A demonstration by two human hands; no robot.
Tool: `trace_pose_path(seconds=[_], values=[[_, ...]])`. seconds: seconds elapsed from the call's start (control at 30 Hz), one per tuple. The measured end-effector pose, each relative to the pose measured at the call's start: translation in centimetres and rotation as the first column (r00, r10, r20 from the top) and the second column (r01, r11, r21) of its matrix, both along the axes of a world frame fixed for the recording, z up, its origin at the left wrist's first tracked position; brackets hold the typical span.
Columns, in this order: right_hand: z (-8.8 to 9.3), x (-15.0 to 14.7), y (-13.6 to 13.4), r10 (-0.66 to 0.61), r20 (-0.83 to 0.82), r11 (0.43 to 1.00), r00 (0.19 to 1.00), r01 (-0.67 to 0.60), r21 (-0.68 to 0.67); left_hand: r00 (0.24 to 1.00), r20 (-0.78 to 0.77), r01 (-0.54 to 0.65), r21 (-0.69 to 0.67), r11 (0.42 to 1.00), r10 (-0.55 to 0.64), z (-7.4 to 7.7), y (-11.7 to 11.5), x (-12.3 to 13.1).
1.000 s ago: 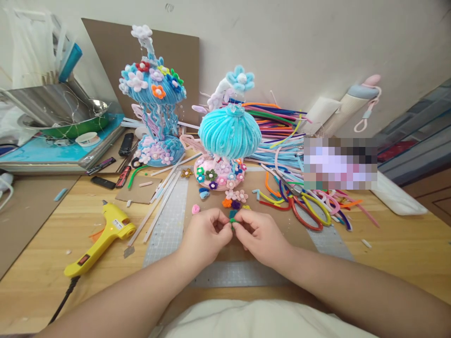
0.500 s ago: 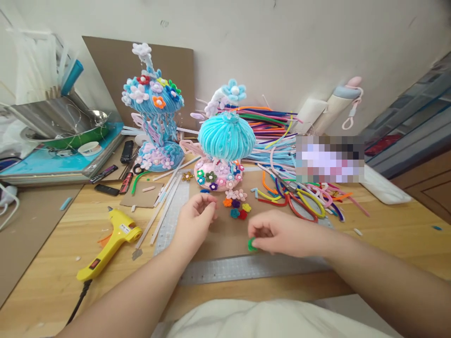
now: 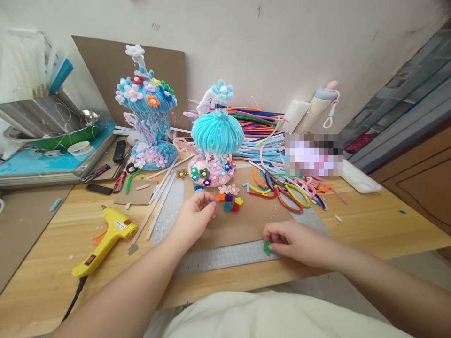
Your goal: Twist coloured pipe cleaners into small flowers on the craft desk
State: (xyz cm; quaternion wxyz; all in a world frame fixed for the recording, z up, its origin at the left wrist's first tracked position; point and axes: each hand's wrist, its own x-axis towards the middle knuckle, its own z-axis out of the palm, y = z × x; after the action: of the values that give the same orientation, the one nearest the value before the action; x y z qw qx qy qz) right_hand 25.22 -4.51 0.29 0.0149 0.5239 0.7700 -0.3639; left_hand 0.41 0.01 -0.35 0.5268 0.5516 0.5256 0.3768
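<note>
Your hands have parted. Your right hand point(image 3: 294, 238) has carried the small green pipe-cleaner flower point(image 3: 267, 247), pinched, rightward. Your left hand point(image 3: 193, 213) curls beside the little coloured pipe-cleaner flowers point(image 3: 229, 203); I cannot tell if it grips anything.

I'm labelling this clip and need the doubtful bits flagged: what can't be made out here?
Head view: the green piece is mostly covered by fingers of the right hand; its shape is unclear.
Head view: whether the left hand pinches anything is too small to tell.
Head view: a pixelated block hides whatever lies there.
Head view: the glue gun has its cord lost at the bottom edge.
</note>
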Motion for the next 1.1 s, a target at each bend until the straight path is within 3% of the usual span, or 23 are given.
trace_pose_path(seconds=[0.33, 0.73, 1.1], values=[[-0.1, 0.2, 1.6, 0.087, 0.001, 0.992, 0.996, -0.087, -0.091, 0.997, -0.040, 0.065, 0.031, 0.997, -0.063, -0.2, 0.0, -0.1], [1.8, -1.7, 1.4, 0.179, 0.343, 0.969, 0.922, -0.226, 0.102, 0.996, -0.052, 0.077, 0.035, 0.996, -0.075, -0.1, 0.0, 0.1], [2.6, -3.0, 3.1, 0.232, 0.473, 0.972, 0.850, -0.224, -0.075, 0.999, -0.005, 0.040, -0.008, 0.999, -0.040, 0.0, 0.3, 0.1]])
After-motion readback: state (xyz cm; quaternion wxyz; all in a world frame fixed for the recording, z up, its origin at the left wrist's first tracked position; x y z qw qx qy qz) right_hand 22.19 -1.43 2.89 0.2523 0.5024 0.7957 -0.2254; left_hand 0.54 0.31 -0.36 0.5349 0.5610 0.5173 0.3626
